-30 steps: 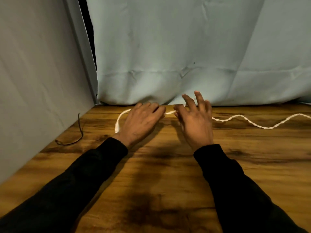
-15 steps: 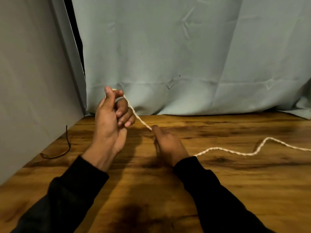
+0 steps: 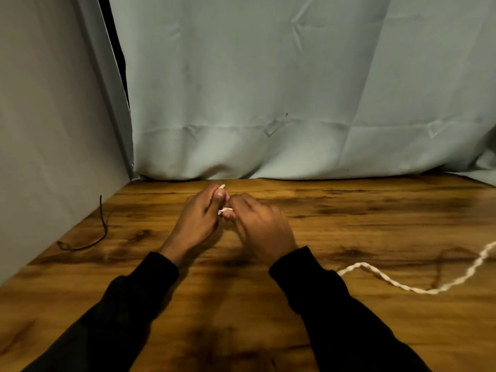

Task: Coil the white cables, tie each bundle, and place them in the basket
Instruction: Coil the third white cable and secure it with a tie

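A white twisted cable (image 3: 397,284) trails in waves across the wooden table (image 3: 349,216) from under my right sleeve out past the right edge. My left hand (image 3: 198,218) pinches the cable's end, whose tip pokes up above the fingertips. My right hand (image 3: 257,226) sits fist-like right beside it, fingers closed on the cable, and a short white piece shows between the two hands. The stretch running under my right hand and wrist is hidden. No basket is in view.
A thin black tie (image 3: 88,244) lies curved on the table at the left, close to a grey side panel (image 3: 53,143). A pale blue-grey curtain (image 3: 295,89) hangs along the table's far edge.
My left hand has come down from its raised position to the table. Both hands now meet close together on the cable's end, and the cable's loose length has been drawn nearer to me.
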